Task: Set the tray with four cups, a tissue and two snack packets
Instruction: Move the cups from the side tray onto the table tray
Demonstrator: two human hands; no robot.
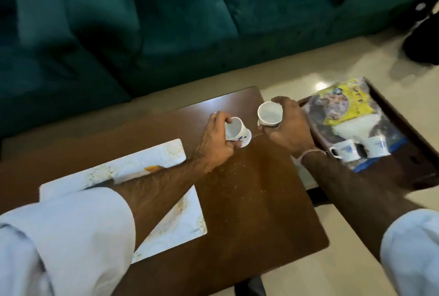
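You held a cup in each hand — your left hand (217, 136) around the tilted cup (236, 133), your right hand (288, 127) around the raised cup (269, 115). The risk was a knock — the two cups on the tray (403, 117) at the right sat close together, leaving little room.

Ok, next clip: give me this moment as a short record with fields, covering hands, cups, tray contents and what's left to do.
left hand: holds a white cup, tilted, over the brown table
right hand: holds a second white cup, tilted
tray: dark, right of the table
on tray: two cups, yellow snack packet, something white, maybe the tissue
second packet: cannot tell
remaining: both held cups not yet on tray
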